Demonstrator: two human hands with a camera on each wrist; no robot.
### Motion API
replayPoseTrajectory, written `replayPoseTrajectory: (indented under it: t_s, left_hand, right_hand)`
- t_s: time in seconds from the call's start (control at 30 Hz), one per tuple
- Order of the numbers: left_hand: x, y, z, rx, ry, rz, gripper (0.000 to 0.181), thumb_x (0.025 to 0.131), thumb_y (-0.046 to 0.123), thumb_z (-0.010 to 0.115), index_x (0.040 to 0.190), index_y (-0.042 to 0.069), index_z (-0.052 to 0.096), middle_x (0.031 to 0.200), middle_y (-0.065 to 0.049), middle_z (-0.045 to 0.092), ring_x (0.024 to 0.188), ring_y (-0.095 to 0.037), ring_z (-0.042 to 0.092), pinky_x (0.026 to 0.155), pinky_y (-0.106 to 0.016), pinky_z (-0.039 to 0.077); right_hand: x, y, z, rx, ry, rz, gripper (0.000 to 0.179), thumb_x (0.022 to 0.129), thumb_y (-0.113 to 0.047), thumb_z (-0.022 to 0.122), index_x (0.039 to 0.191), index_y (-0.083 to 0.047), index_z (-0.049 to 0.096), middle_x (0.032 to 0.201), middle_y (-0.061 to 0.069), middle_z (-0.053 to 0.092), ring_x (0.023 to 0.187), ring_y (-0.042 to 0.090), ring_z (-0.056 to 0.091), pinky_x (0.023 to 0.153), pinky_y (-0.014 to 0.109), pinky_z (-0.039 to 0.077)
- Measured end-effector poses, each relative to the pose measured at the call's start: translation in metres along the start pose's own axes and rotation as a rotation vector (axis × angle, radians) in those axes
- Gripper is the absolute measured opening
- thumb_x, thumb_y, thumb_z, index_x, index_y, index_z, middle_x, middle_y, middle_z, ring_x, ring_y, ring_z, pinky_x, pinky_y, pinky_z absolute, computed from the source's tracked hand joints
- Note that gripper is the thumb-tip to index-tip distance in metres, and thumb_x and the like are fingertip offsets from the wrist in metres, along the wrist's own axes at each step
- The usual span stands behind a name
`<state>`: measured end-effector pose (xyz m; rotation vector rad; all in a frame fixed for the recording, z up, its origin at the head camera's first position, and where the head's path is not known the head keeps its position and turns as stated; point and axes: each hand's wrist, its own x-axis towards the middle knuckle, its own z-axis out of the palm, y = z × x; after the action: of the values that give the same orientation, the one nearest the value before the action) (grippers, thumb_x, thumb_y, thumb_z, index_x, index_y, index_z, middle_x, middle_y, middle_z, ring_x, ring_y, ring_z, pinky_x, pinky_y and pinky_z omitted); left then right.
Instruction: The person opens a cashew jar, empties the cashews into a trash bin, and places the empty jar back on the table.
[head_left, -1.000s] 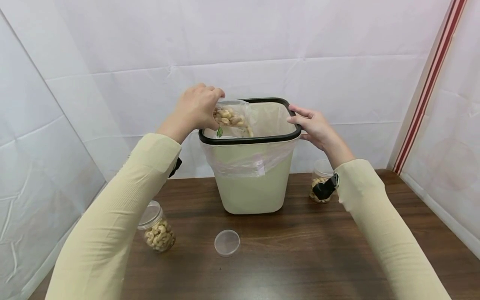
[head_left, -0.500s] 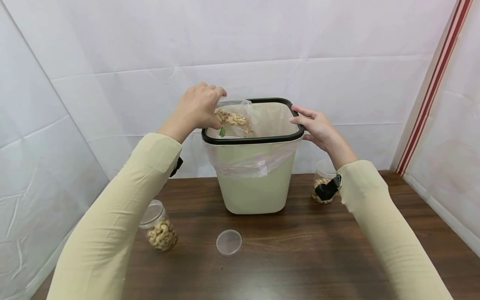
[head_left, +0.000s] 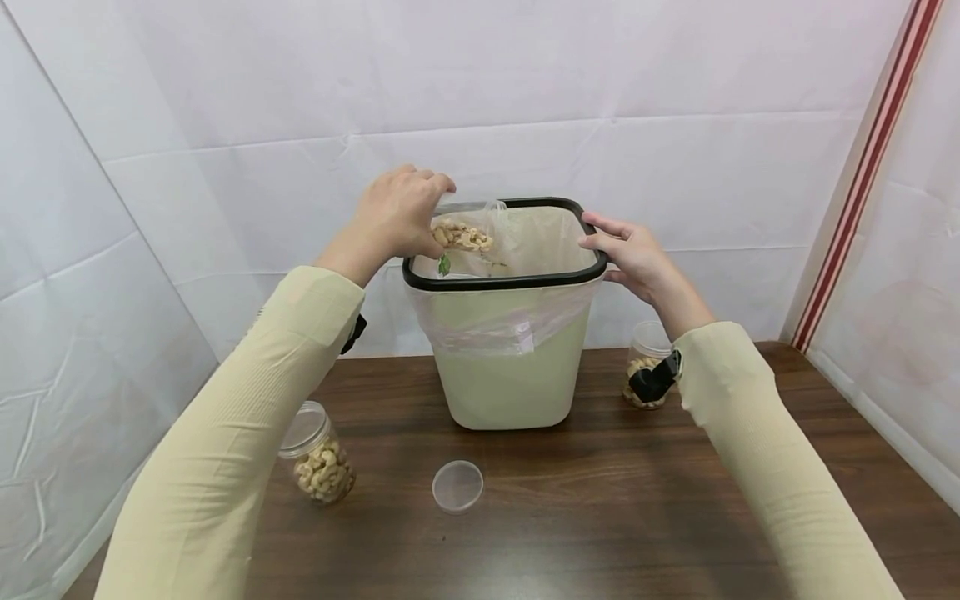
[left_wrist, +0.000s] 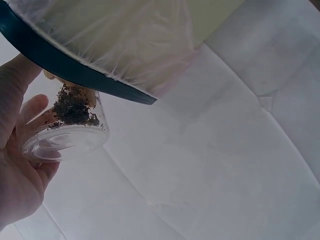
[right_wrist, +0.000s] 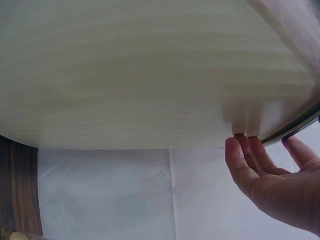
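Note:
My left hand [head_left: 401, 212] grips a clear plastic jar [left_wrist: 65, 142], tipped with its mouth toward the inside of a pale green trash bin [head_left: 513, 383]. Cashews [head_left: 465, 237] lie along the jar's lower wall. Dark crumbs [left_wrist: 72, 106] gather near its base in the left wrist view, and a green spot [head_left: 444, 265] shows below my thumb. A thin plastic liner [head_left: 480, 329] folds over the bin's outside, under the black rim [head_left: 510, 283]. My right hand [head_left: 633, 258] holds the rim on the right; several fingertips [right_wrist: 240, 140] press the bin's outer wall.
A lidded jar of cashews [head_left: 322, 471] stands at the left, partly behind my left sleeve. Another jar [head_left: 641, 362] stands right of the bin, near my right wrist. A clear round lid [head_left: 457, 486] lies on the brown wooden table [head_left: 570, 525]. White cloth [head_left: 675, 125] hangs behind.
Fewer cashews show in the tipped jar than a second ago. Both hands keep their places at the bin; the whole scene sits slightly farther right in the head view.

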<state>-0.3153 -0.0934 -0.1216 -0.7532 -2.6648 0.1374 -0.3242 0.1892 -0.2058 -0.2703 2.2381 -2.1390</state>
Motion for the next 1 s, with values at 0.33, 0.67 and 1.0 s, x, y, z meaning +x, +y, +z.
replayPoseTrajectory:
  t_s: [0.33,0.67,1.0]
  left_hand:
    - [0.0022,0.0028,-0.0003,0.035,-0.005,0.026,0.073,0.062,0.021,0.077,0.127,0.005,0.048,0.123,-0.013,0.054,0.109,-0.033,0.046,0.093,-0.044,0.038]
    - [0.0046,0.005,0.0014,0.107,-0.026,0.051,0.072,0.063,0.021,0.078,0.126,0.005,0.049,0.119,-0.012,0.056,0.107,-0.031,0.046,0.093,-0.042,0.038]
    - [0.0046,0.0073,0.0014,0.149,0.008,0.073,0.072,0.061,0.021,0.081,0.124,0.004,0.051,0.115,-0.012,0.058,0.102,-0.03,0.048,0.09,-0.041,0.04]
  right_hand:
    - [-0.0005,0.0005,0.0012,0.012,0.003,-0.002,0.057,0.089,-0.011,0.053,0.142,-0.013,0.032,0.146,0.011,0.03,0.123,0.031,0.038,0.097,0.045,0.036]
    - [-0.0013,0.0007,0.0022,0.009,-0.007,-0.003,0.059,0.088,-0.011,0.053,0.143,-0.014,0.031,0.146,0.009,0.029,0.121,0.027,0.04,0.097,0.043,0.037]
    - [0.0006,0.0018,0.0026,-0.022,-0.002,-0.015,0.058,0.088,-0.012,0.054,0.142,-0.015,0.033,0.147,0.008,0.029,0.124,0.028,0.039,0.098,0.046,0.036]
